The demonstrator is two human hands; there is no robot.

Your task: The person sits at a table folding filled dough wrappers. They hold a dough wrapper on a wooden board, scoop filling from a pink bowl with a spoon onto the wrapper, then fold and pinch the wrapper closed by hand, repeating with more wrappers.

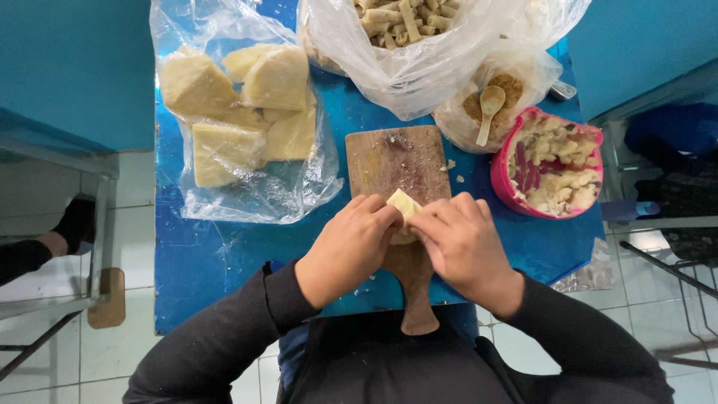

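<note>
A pale yellow piece of dough (404, 205) lies on a wooden cutting board (395, 158) with a handle toward me. My left hand (348, 247) and my right hand (462, 241) both pinch the dough from either side, fingers curled over it. Most of the dough is hidden under my fingers. Both sleeves are dark.
A clear bag with large pale dough blocks (239, 105) lies at the left of the blue table (194, 254). At the back stands a bag of rolled pieces (404, 22). A bag of brown crumbs holds a wooden spoon (488, 108). A pink bowl of filling (550, 163) sits to the right.
</note>
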